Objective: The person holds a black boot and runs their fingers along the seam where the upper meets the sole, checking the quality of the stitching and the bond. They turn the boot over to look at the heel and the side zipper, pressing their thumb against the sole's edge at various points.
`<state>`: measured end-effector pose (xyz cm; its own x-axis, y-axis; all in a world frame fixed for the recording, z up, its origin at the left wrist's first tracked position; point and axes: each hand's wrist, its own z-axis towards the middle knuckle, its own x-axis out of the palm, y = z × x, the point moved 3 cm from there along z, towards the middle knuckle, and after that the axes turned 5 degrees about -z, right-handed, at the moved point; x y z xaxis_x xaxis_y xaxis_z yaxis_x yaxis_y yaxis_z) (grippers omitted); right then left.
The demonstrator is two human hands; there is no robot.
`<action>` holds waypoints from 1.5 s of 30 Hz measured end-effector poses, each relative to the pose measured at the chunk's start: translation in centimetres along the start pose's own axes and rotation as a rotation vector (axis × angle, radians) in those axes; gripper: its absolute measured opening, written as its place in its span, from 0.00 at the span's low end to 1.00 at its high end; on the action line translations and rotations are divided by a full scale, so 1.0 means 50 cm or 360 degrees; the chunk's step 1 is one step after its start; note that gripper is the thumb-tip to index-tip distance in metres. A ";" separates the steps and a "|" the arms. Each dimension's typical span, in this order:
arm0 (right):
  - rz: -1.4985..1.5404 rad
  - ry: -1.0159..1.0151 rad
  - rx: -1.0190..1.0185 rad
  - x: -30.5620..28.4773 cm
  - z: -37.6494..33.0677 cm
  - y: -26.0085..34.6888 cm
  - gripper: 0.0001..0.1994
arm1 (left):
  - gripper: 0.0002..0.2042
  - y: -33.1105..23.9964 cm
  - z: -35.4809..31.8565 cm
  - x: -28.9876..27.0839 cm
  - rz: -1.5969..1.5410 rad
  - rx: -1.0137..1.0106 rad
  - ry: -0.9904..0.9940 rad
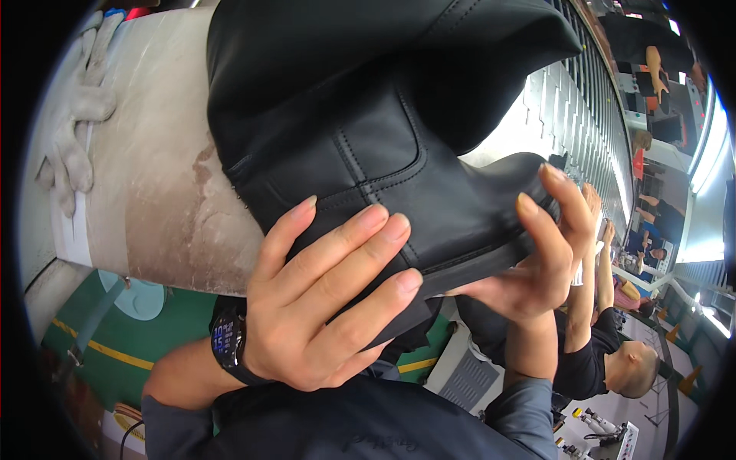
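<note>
A black leather boot (368, 115) fills the upper middle of the view, held up close to the camera. My left hand (322, 307) grips its heel end from below, fingers spread over the leather; a dark smartwatch sits on that wrist. My right hand (537, 253) holds the sole and toe end, with fingers curled up around the edge. The boot's shaft points up and away, and its opening is out of sight.
A worn grey worktable (146, 192) lies behind the boot, with a white work glove (77, 107) on its far left. A conveyor with slats (583, 107) runs along the right. A person in a black shirt (606, 345) reaches up at lower right. Green floor shows below.
</note>
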<state>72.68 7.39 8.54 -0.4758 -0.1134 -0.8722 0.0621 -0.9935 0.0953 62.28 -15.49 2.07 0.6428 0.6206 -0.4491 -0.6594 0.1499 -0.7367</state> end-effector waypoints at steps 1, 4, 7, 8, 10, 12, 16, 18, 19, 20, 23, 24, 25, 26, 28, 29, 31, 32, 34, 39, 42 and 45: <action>-0.0041 0.0078 -0.0016 -0.006 -0.002 -0.016 0.47 | 0.27 -0.001 -0.001 0.000 0.0006 -0.0016 0.0017; 0.0070 0.0077 -0.0041 0.006 -0.016 -0.043 0.47 | 0.27 -0.004 -0.001 -0.003 -0.0015 -0.0046 0.0036; 0.0079 0.0086 -0.0049 0.008 -0.011 -0.041 0.46 | 0.27 -0.004 0.000 0.001 -0.0027 -0.0067 0.0034; 0.0078 0.0068 -0.0064 0.010 -0.015 -0.044 0.46 | 0.23 -0.004 0.001 0.004 0.0017 -0.0072 -0.0044; 0.0130 0.0043 -0.0014 0.013 -0.019 -0.040 0.42 | 0.20 -0.003 0.002 0.006 0.0061 -0.0074 -0.0126; 0.0107 0.0045 -0.0052 0.008 -0.025 -0.035 0.38 | 0.19 -0.001 0.001 0.006 0.0064 -0.0064 -0.0122; -0.0006 0.0301 -0.0082 -0.009 -0.007 0.017 0.20 | 0.27 0.001 -0.012 0.000 0.0037 -0.0068 0.0075; 0.0039 0.0374 -0.0018 -0.010 -0.004 0.017 0.16 | 0.26 0.001 -0.015 -0.003 0.0046 -0.0079 0.0097; 0.0137 0.0371 -0.0023 -0.009 -0.002 0.013 0.14 | 0.26 0.002 -0.012 0.002 0.0041 -0.0078 0.0103; 0.0235 0.0368 -0.0029 -0.010 -0.002 0.010 0.13 | 0.21 0.001 -0.006 0.005 0.0062 -0.0074 0.0021; 0.0367 0.0381 -0.0012 -0.014 -0.006 0.001 0.15 | 0.18 0.000 0.001 0.007 0.0073 -0.0079 -0.0059; 0.0370 0.0380 -0.0012 -0.014 -0.007 -0.001 0.15 | 0.18 -0.001 0.002 0.007 0.0059 -0.0086 -0.0060; 0.0364 0.0378 -0.0018 -0.014 -0.007 -0.002 0.16 | 0.18 -0.001 0.002 0.006 0.0061 -0.0087 -0.0060; 0.0357 0.0375 -0.0024 -0.013 -0.008 -0.003 0.17 | 0.18 -0.001 0.002 0.005 0.0061 -0.0093 -0.0054; 0.0306 0.0361 -0.0069 -0.013 -0.008 -0.006 0.18 | 0.18 0.000 0.002 0.005 0.0058 -0.0095 -0.0052; 0.0254 0.0347 -0.0113 -0.013 -0.008 -0.008 0.21 | 0.18 0.001 0.003 0.005 0.0055 -0.0093 -0.0058; 0.0298 0.0198 -0.0034 -0.001 -0.010 -0.029 0.26 | 0.18 0.001 0.005 0.005 0.0056 -0.0087 -0.0069; 0.0341 0.0049 0.0050 0.006 -0.014 -0.046 0.31 | 0.18 0.002 0.004 0.005 0.0056 -0.0090 -0.0062; 0.0204 -0.0020 -0.0058 0.018 -0.018 -0.068 0.43 | 0.18 0.002 0.002 0.007 0.0051 -0.0087 -0.0058; 0.0152 -0.0029 -0.0150 0.026 -0.030 -0.073 0.44 | 0.17 0.004 -0.001 0.010 0.0038 -0.0107 -0.0104; 0.0176 -0.0063 -0.0095 0.024 -0.033 -0.067 0.43 | 0.18 0.001 -0.004 0.012 0.0068 -0.0111 -0.0103; 0.0233 0.0002 -0.0038 0.006 -0.011 -0.058 0.41 | 0.16 -0.003 -0.003 0.012 0.0090 -0.0137 -0.0110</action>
<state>72.84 10.26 7.73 -0.4588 -0.2569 -0.8506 0.1513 -0.9659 0.2101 62.85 -15.25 1.84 0.5751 0.6784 -0.4572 -0.6561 0.0487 -0.7531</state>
